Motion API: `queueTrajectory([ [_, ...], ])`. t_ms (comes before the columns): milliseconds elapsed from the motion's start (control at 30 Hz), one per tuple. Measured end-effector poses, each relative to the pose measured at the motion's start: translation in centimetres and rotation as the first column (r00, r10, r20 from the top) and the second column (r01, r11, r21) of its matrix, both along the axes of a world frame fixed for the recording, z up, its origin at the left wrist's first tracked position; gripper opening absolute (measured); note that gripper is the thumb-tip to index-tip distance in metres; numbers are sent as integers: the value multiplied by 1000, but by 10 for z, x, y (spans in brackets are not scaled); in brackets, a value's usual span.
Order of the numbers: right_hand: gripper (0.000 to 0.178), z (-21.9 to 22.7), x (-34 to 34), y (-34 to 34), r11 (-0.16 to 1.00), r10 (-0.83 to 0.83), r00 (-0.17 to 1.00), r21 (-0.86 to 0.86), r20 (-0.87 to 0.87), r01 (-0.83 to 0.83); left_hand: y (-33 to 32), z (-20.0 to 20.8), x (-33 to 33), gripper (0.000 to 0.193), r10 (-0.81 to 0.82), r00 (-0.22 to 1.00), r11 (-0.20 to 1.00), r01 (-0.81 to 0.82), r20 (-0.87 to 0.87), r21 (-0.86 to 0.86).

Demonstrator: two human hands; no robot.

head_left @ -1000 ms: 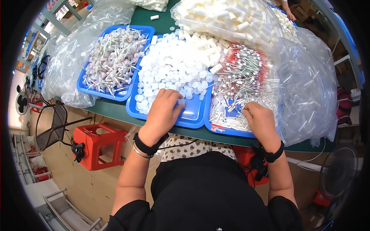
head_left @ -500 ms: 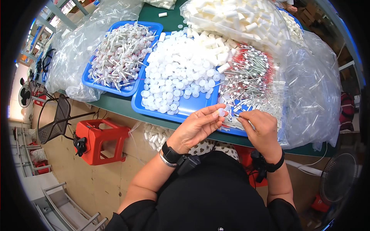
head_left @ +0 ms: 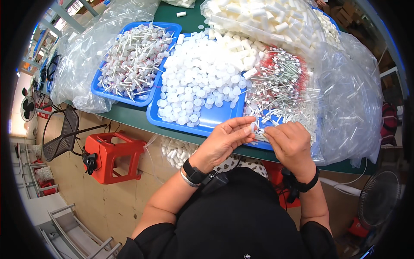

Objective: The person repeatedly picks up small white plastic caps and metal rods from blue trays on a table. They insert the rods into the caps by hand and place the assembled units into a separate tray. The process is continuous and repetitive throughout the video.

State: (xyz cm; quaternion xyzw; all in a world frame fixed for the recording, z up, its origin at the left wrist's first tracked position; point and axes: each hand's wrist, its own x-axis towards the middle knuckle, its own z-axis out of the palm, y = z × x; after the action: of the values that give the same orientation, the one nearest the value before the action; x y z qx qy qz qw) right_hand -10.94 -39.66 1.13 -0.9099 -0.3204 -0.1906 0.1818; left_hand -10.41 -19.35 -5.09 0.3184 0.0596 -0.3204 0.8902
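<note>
My left hand (head_left: 225,140) pinches a small translucent white disc (head_left: 253,127) between thumb and fingertips. Close beside it, my right hand (head_left: 290,143) is closed on a thin pale stick whose end points at the disc. The fingers hide most of this stick, and I cannot tell if it touches the disc. Both hands hover over the near edge of the blue trays. Just beyond the left hand, a blue tray (head_left: 217,117) holds a heap of similar white discs (head_left: 198,82). Past my right hand lies a pile of thin sticks with white ends and red parts (head_left: 280,80).
At left, another blue tray (head_left: 140,102) holds discs fitted with sticks (head_left: 133,60). A clear bag of white cylinders (head_left: 267,21) lies at the back. Plastic bags flank the green table (head_left: 129,117). A red stool (head_left: 113,157) and a fan (head_left: 379,196) stand on the floor.
My left hand has moved slightly right with the disc, closer to the right hand. The right fingers have also come a little nearer, narrowing the gap.
</note>
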Motion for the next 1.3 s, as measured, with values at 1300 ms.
queueTrajectory([
  [1300,5,-47,19,12,960,-153,963,-263,-220,92,12,-5,1,30,226,974,966,-228,25,121],
])
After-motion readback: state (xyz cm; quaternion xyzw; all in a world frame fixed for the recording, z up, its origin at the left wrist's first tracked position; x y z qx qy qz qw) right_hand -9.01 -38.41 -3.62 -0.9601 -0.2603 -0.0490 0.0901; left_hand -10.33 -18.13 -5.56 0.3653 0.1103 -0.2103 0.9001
